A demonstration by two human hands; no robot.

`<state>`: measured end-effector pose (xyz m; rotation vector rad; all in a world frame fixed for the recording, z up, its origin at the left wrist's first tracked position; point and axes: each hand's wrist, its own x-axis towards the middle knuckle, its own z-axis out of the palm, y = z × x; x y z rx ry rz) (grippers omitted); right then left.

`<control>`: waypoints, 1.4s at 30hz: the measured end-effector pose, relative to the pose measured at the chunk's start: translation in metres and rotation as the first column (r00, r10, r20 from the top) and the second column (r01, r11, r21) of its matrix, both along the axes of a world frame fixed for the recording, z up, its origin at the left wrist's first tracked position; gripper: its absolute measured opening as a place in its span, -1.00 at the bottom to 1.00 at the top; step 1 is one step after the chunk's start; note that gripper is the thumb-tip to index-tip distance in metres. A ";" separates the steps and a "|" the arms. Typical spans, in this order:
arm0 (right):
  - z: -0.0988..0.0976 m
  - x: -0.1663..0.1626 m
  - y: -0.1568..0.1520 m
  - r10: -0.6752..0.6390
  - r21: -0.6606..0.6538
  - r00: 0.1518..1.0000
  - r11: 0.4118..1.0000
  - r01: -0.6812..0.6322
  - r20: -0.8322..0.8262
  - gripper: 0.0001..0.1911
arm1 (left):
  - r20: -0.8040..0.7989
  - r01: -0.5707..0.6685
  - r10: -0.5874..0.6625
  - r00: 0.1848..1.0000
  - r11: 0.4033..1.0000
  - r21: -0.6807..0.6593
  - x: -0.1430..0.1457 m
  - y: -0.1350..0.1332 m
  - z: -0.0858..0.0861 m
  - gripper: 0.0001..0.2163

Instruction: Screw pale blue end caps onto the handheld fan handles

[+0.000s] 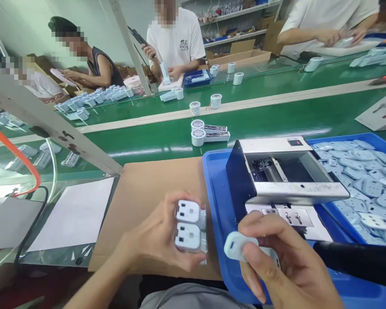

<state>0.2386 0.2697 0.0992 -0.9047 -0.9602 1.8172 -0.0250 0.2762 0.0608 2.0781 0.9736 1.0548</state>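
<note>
My left hand [167,236] is closed around a pair of white plastic housings [188,210] held side by side, their rounded faces with small dark slots turned up. A clear or silvery part shows along their right side. My right hand [276,257] pinches a pale blue oval plastic cover [233,246] with a small dark slot at one end. At least one more pale piece is partly hidden behind those fingers. Both hands are apart, the left over a cardboard sheet [141,189] and the right over a blue tray [217,206].
A silver-and-black screw feeder machine [276,193] stands in the tray. Right of it, a blue bin [344,139] holds many pale covers [369,184]. Ahead, a green conveyor [141,146] carries fan-like units [198,137]. A slanted metal post [51,120] rises on the left. Co-workers sit opposite.
</note>
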 end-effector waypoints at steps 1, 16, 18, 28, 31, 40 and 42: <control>0.006 -0.003 0.004 0.018 0.009 1.000 1.000 -0.018 0.018 -0.63 | 0.016 -0.016 0.016 1.000 1.000 -0.005 0.008 -0.005 -0.003 0.02; 0.032 -0.018 0.039 0.006 0.360 0.821 0.897 -0.256 0.570 -0.74 | 0.341 -0.002 -0.039 0.939 0.993 0.120 0.059 -0.015 -0.028 0.15; 0.033 -0.020 0.036 0.018 0.337 0.845 0.912 -0.232 0.535 -0.70 | 0.359 -0.001 -0.051 0.932 0.989 0.145 0.057 -0.013 -0.028 0.13; 0.013 -0.010 0.017 0.101 0.151 0.968 0.979 -0.138 0.230 -0.67 | 0.338 -0.055 -0.002 0.941 0.986 0.159 0.054 -0.011 -0.033 -0.09; 0.010 0.007 0.009 0.051 0.154 0.978 0.985 -0.083 0.201 -0.75 | 0.347 -0.056 -0.017 0.938 0.978 0.201 0.055 -0.005 -0.032 -0.13; 0.010 0.007 0.003 -0.291 0.442 0.904 0.887 0.132 0.313 -0.79 | 0.315 -0.089 0.035 0.949 0.983 0.160 0.059 -0.007 -0.028 -0.24; 0.008 0.004 0.001 -0.315 0.442 0.887 0.885 0.146 0.337 -0.81 | 0.330 -0.102 0.039 0.943 0.979 0.176 0.061 -0.008 -0.031 -0.28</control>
